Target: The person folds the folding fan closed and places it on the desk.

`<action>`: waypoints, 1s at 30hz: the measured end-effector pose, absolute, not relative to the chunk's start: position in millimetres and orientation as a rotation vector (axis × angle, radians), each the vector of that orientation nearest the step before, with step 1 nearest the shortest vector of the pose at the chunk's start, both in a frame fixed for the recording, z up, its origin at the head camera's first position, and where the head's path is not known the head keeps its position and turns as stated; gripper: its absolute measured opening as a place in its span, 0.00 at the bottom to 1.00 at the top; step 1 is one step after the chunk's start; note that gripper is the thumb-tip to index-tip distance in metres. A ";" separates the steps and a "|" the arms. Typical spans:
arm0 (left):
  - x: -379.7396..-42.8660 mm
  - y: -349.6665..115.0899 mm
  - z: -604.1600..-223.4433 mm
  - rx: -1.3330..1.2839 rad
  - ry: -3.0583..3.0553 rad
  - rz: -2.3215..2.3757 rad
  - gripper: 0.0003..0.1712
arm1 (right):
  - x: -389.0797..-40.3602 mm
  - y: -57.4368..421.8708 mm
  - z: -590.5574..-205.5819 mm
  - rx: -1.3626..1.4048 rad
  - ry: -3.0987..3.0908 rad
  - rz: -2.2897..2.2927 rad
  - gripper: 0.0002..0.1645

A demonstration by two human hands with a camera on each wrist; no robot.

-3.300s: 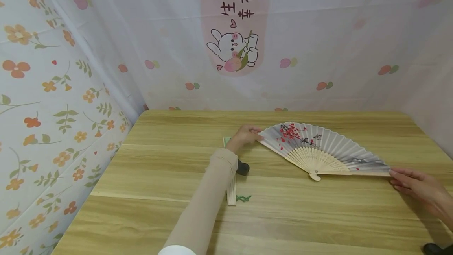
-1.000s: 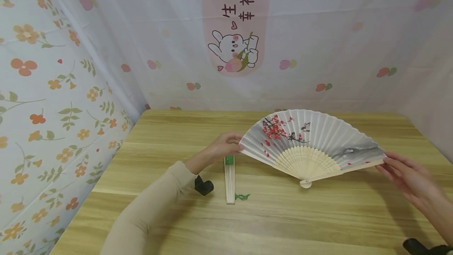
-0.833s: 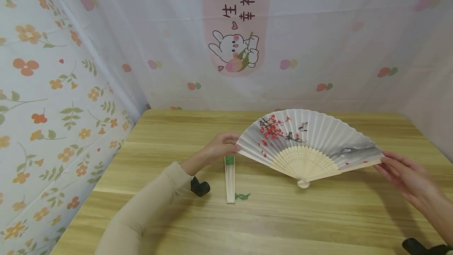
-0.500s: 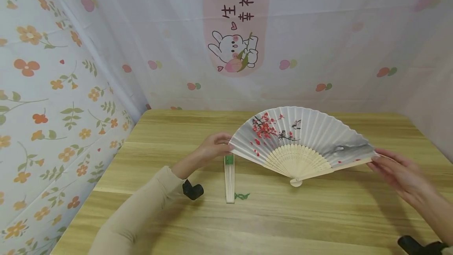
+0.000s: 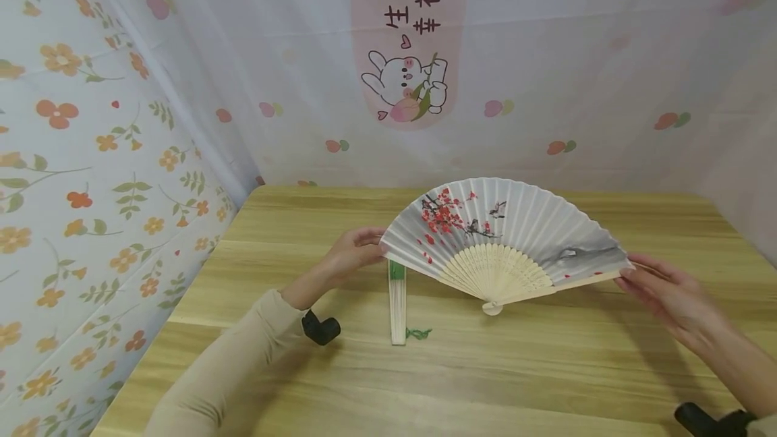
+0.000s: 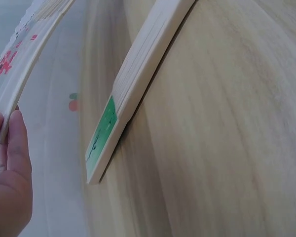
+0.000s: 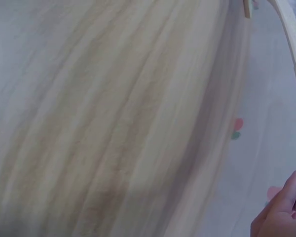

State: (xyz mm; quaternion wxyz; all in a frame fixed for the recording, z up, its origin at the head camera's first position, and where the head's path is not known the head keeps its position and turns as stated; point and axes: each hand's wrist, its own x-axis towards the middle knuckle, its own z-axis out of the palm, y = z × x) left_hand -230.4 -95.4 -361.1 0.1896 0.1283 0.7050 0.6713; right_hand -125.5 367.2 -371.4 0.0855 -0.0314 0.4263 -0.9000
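A spread folding fan (image 5: 516, 221), grey-white with red blossoms, birds and pale wooden ribs, is held up over the table between both hands. My left hand (image 5: 352, 255) pinches its left end; the left wrist view shows thumb and fingers on the outer rib of the fan (image 6: 27, 74). At the opposite end, my right hand (image 5: 674, 295) grips the other outer rib, also seen at the edge of the right wrist view, where the hand (image 7: 281, 212) is partly cut off. Below the left part of the spread fan lies a folded fan (image 5: 397, 309) with a green tip.
A green tassel (image 5: 419, 334) lies beside the folded fan's lower end. The wooden table (image 5: 485, 383) ends at the back against a printed cloth (image 5: 291, 79). Another flowered cloth (image 5: 91, 221) hangs on the left. Dark wrist-worn devices (image 5: 322, 329) show near both wrists.
Both hands have carried the spread fan to the left and raised it, tilting its face more toward me. It now overlaps the folded fan's top. The folded fan has stayed on the table.
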 end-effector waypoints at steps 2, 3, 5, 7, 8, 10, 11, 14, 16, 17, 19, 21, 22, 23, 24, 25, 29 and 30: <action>-230.4 -98.0 -358.5 0.352 1.986 1.896 0.22 | -127.2 363.1 -367.6 -0.064 1.296 -2.691 0.20; -230.5 -99.1 -357.2 0.339 1.980 1.909 0.22 | -128.2 361.2 -365.6 -0.044 1.297 -2.698 0.19; -230.8 -101.2 -355.3 0.318 1.964 1.935 0.23 | -130.5 358.2 -361.6 -0.009 1.310 -2.701 0.18; -231.0 -102.8 -354.0 0.308 1.954 1.957 0.23 | -133.1 355.6 -358.3 0.012 1.316 -2.703 0.18; -231.1 -103.4 -353.5 0.297 1.948 1.970 0.23 | -134.4 354.5 -357.1 0.009 1.315 -2.704 0.18; -231.0 -104.5 -352.7 0.277 1.944 1.991 0.23 | -137.0 352.2 -354.8 0.003 1.309 -2.710 0.18; -230.7 -105.0 -352.2 0.259 1.946 2.002 0.23 | -138.0 351.0 -353.9 -0.005 1.312 -2.709 0.18; -229.5 -106.9 -349.9 0.208 1.958 2.028 0.23 | -141.9 346.4 -351.8 -0.045 1.308 -2.713 0.17; -229.2 -108.5 -348.7 0.192 1.966 2.042 0.23 | -144.3 343.3 -350.6 -0.058 1.305 -2.719 0.17; -229.2 -109.3 -347.9 0.192 1.971 2.046 0.23 | -145.8 341.7 -350.3 -0.066 1.302 -2.723 0.17; -229.9 -111.1 -347.4 0.193 1.975 2.064 0.22 | -148.3 338.5 -350.1 -0.072 1.287 -2.729 0.17; -230.9 -112.8 -347.0 0.195 1.976 2.088 0.22 | -150.3 335.4 -350.4 -0.071 1.276 -2.733 0.17; -231.3 -113.3 -346.8 0.189 1.977 2.101 0.21 | -151.2 333.8 -350.7 -0.069 1.273 -2.733 0.18; -231.6 -113.9 -346.5 0.188 1.984 2.109 0.21 | -151.8 332.3 -351.0 -0.070 1.273 -2.732 0.18; -232.0 -114.3 -346.5 0.178 1.984 2.119 0.21 | -152.4 330.7 -351.4 -0.069 1.277 -2.731 0.18; -232.2 -114.7 -346.4 0.176 1.988 2.124 0.21 | -153.1 329.4 -351.6 -0.067 1.283 -2.731 0.18; -232.8 -115.4 -346.2 0.152 1.994 2.143 0.22 | -155.5 325.5 -352.3 -0.047 1.300 -2.740 0.17; -233.0 -115.6 -346.2 0.140 1.989 2.152 0.22 | -156.0 324.8 -352.3 -0.037 1.305 -2.742 0.16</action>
